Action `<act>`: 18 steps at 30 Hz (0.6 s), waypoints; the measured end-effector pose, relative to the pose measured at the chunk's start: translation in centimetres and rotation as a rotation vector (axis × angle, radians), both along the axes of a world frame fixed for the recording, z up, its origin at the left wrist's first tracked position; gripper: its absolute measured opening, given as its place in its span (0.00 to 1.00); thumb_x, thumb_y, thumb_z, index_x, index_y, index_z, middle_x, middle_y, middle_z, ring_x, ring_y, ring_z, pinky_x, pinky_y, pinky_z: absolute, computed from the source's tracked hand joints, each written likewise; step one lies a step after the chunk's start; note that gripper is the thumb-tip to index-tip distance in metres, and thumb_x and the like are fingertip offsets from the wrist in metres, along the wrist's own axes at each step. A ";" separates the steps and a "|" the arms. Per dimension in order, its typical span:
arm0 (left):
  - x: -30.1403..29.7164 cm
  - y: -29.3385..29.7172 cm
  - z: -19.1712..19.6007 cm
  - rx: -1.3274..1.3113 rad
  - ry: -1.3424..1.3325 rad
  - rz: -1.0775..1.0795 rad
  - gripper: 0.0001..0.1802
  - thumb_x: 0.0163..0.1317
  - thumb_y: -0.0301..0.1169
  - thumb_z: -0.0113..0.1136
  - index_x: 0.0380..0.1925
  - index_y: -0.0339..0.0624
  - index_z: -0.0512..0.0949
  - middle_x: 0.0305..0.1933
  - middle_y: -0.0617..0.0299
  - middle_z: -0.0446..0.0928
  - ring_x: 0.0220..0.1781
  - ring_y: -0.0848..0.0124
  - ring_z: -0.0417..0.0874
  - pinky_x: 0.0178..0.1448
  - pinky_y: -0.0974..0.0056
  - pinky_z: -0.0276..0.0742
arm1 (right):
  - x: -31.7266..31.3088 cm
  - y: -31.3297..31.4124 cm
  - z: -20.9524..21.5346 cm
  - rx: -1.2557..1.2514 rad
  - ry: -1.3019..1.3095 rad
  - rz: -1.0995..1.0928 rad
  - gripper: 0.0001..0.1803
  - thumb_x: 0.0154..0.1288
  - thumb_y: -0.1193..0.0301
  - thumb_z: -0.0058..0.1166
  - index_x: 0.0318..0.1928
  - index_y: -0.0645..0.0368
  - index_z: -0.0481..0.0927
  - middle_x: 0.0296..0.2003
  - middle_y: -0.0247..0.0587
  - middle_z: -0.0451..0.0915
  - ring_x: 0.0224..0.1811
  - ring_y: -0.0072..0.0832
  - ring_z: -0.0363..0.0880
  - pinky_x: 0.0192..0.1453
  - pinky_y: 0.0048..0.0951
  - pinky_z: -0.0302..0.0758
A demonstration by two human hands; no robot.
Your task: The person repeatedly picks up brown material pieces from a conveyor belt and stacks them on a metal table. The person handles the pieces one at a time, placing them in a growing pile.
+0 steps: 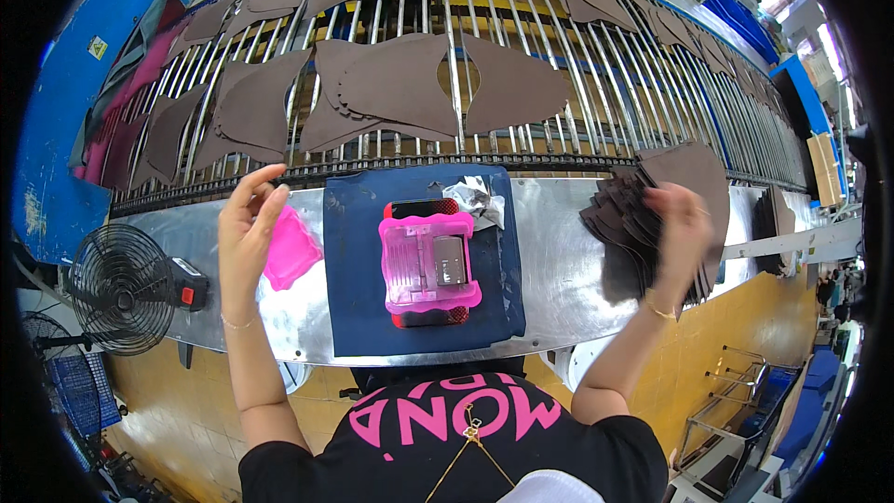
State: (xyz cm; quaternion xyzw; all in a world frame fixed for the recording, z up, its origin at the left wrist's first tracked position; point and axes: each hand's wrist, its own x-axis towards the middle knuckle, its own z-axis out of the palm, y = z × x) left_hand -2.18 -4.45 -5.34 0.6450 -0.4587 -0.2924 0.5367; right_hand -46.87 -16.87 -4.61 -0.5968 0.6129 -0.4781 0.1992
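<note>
My left hand (pixel 250 224) is raised over the left part of the metal table, its fingers loosely bent and apart with nothing between them. Close beside it lies a bright pink tray-like piece (pixel 294 249). On the right, my right hand (pixel 680 228) is at a fanned stack of dark brown flat cut pieces (pixel 694 172), overlapping it. Motion smears its fingers, so I cannot tell whether they grip a piece. Between my hands, a pink wavy-edged holder (pixel 407 265) with a small grey block (pixel 451 261) rests on a dark blue mat (pixel 358 317).
Beyond the metal table (pixel 559 251) runs a conveyor of metal bars (pixel 447 0), carrying several brown cut pieces (pixel 382 84). Crumpled silver foil (pixel 477 202) lies on the mat. A black fan (pixel 121 289) stands left. A white bar (pixel 792 237) juts in at right.
</note>
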 end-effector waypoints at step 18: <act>-1.3 -0.4 -0.3 -0.017 -0.175 -0.095 0.14 0.59 0.31 0.63 0.46 0.41 0.79 0.29 0.70 0.71 0.26 0.82 0.64 0.29 0.74 0.61 | -22.9 0.3 -6.3 0.444 0.810 -0.702 0.31 0.60 0.48 0.57 0.46 0.67 0.79 0.44 0.57 0.80 0.48 0.51 0.77 0.53 0.46 0.72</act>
